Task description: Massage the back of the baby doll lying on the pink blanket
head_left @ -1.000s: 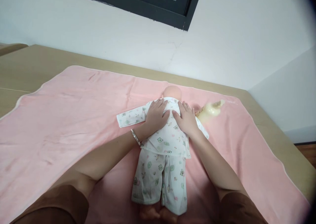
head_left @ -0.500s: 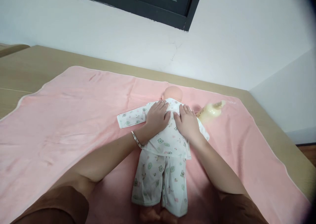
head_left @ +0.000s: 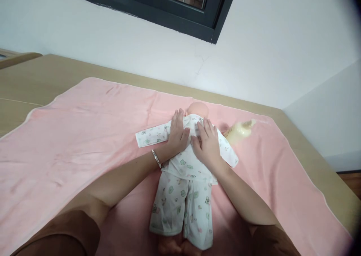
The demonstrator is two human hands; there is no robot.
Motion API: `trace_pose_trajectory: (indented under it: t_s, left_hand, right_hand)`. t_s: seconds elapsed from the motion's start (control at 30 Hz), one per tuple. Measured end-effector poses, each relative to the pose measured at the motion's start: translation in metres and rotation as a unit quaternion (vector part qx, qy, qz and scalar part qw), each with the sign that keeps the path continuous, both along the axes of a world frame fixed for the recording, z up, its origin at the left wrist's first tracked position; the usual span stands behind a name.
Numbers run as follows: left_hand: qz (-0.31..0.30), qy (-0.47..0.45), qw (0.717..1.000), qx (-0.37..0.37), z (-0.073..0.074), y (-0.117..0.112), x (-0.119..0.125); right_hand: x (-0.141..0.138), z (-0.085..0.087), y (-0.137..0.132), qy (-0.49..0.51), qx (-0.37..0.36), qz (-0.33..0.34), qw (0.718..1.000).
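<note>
A baby doll lies on the pink blanket, its head toward the wall and its feet toward me. It wears a white printed top and matching trousers; the face is not visible. My left hand rests on the left side of the doll's upper body, with its fingers stretched out. On the right side of the top lies my right hand, flat and with the fingers slightly spread. Neither hand grips anything. A bracelet circles my left wrist.
The pink blanket covers much of the wooden table. A glossy cream-coloured object with a ribbed neck lies right of the doll. Behind the table are a white wall and a dark window frame.
My right hand has slid a little left and inward, uncovering more of the doll's right-side sleeve. My left hand's fingers now point more straight ahead. The view has tilted slightly upward.
</note>
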State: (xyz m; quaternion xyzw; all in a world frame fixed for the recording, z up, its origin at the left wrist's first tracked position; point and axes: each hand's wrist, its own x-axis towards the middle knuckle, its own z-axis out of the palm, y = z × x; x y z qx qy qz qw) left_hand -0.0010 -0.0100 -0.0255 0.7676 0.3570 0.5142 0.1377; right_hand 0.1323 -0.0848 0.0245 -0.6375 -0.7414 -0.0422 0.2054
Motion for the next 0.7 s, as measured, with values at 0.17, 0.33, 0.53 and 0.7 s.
trace_pose_trajectory:
  t_s: [0.17, 0.33, 0.53, 0.7]
  left_hand:
    - [-0.001, -0.001, 1.000, -0.014, 0.000, -0.001, 0.001]
    - [-0.004, -0.009, 1.000, -0.015, 0.000, -0.002, 0.000]
    - [-0.001, -0.004, 0.998, -0.058, 0.004, -0.003, 0.004]
    - [0.008, -0.069, 0.993, -0.092, 0.019, -0.026, -0.012]
  right_hand:
    - [-0.001, 0.006, -0.002, -0.032, -0.036, 0.020, 0.999]
    - [0.003, 0.003, -0.002, -0.018, 0.055, 0.010, 0.998]
    - [0.003, -0.016, 0.007, 0.004, -0.007, 0.036, 0.999]
    - [0.008, -0.025, 0.007, 0.006, 0.025, 0.047, 0.999]
